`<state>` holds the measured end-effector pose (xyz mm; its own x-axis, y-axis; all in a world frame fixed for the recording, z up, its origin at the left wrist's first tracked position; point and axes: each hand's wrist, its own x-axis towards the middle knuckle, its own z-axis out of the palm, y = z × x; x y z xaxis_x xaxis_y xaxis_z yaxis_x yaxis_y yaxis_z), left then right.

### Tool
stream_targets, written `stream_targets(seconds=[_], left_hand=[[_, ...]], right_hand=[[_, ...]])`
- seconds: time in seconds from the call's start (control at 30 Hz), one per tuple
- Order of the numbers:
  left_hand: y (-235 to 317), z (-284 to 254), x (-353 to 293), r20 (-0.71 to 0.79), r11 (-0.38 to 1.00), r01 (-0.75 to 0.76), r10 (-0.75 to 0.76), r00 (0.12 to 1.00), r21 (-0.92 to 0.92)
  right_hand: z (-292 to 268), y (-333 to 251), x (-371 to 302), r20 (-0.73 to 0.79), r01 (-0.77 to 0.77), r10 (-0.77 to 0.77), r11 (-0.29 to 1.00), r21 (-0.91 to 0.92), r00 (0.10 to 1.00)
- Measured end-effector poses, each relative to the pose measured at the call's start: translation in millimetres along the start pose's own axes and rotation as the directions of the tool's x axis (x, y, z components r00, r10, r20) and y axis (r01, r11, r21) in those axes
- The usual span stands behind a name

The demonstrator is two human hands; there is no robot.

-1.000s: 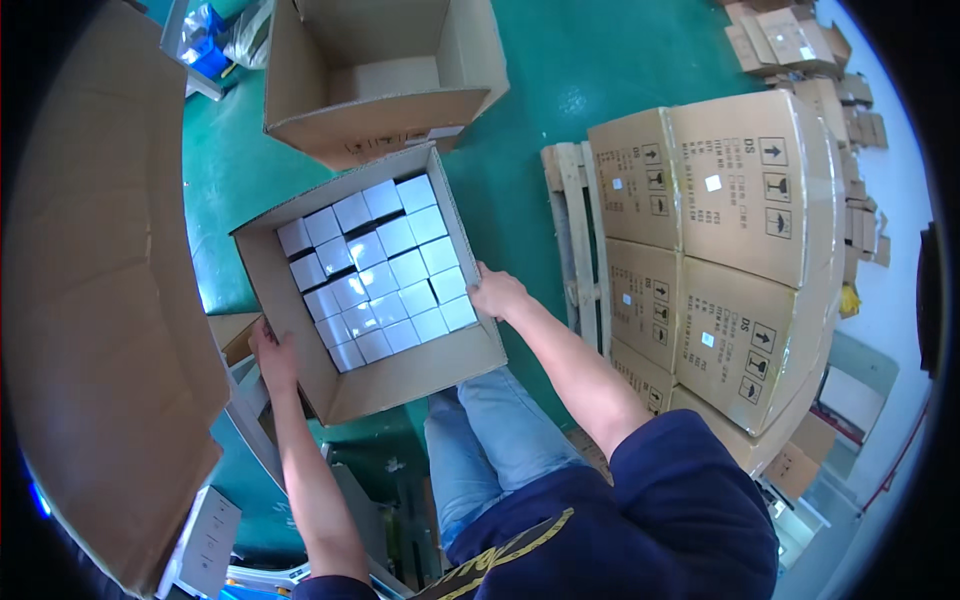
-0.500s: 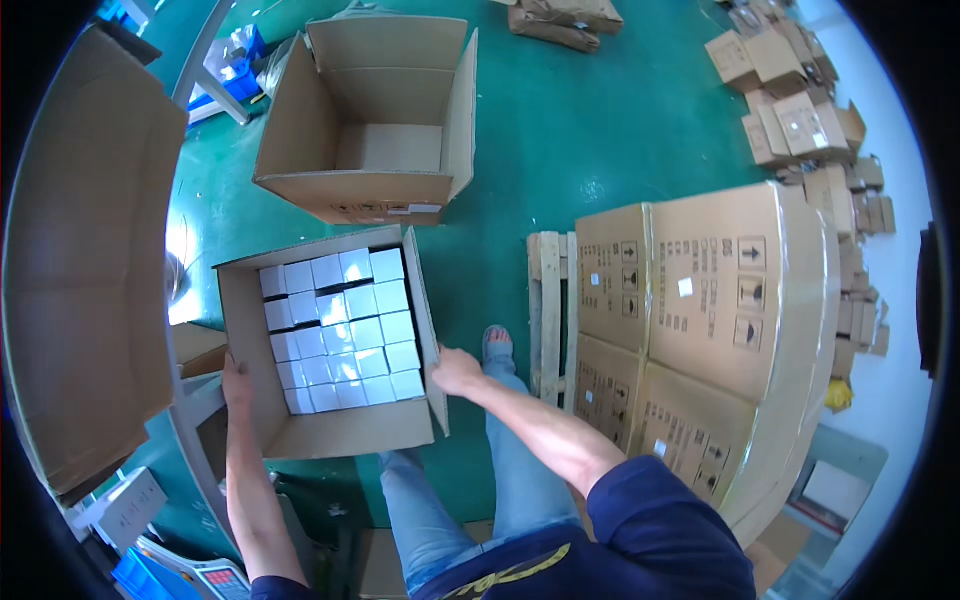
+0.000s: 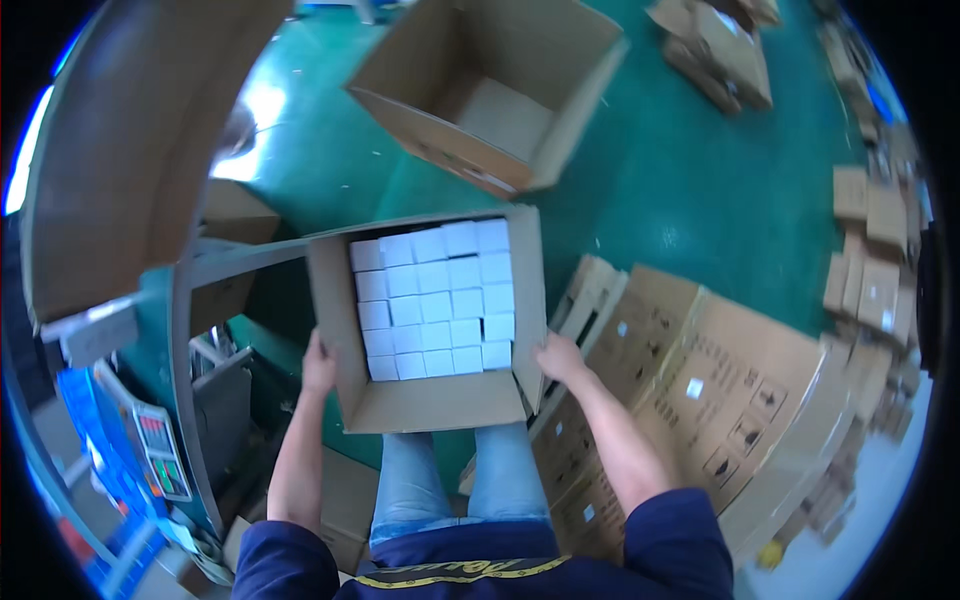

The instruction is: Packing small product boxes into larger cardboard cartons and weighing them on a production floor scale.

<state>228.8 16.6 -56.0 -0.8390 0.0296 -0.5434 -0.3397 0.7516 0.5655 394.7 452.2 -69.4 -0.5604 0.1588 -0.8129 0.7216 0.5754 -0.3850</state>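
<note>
An open cardboard box (image 3: pixel 437 402) is held up in front of my legs, one hand on each side. Rows of small white boxes (image 3: pixel 434 305) stand packed inside it, with narrow gaps between some of them. My left hand (image 3: pixel 320 366) is closed on the box's left wall. On the opposite side, my right hand (image 3: pixel 560 358) grips the right wall near its flap (image 3: pixel 531 300). The fingertips of both hands are partly hidden by the cardboard.
Ahead on the green floor sits a larger cardboard carton (image 3: pixel 500 110), open at the top. Taped cartons (image 3: pixel 740 390) are stacked on a wooden pallet (image 3: pixel 590 300) to my right. At left stand a metal table frame (image 3: pixel 182 380) and a scale (image 3: pixel 160 452). Flattened cardboard (image 3: pixel 715 55) lies far right.
The view has turned toward the left. I have swung the box of white boxes round with both hands, and it now sits squarely before my legs. Both hands keep their grip.
</note>
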Motion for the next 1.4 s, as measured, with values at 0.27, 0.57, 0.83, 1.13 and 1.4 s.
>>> stream_targets(seconds=[0.27,0.57,0.83,1.13,1.4], left_hand=[[25,-11,-16,0.179,0.951,0.291,-0.305,0.935,0.103],[82,-332,-135,-0.785,0.829,-0.547,0.414,0.460,0.116],[-49,-685,132,-0.882,0.992,-0.070,0.125,0.454,0.104],[-124,-720,195,-0.886,0.974,-0.220,0.150,0.439,0.056],[17,-640,74,-0.700,0.843,-0.407,0.525,0.484,0.351]], right_hand=[[57,13,28,-0.028,0.078,-0.088,0.963,-0.258,0.996],[69,33,3,-0.530,0.214,-0.117,0.969,0.125,0.840],[153,-101,-77,0.115,-0.281,0.263,0.784,0.553,0.958],[194,-227,-151,0.191,-0.243,0.166,0.814,0.527,0.968],[186,-217,-173,0.084,-0.311,0.336,0.709,0.633,0.938]])
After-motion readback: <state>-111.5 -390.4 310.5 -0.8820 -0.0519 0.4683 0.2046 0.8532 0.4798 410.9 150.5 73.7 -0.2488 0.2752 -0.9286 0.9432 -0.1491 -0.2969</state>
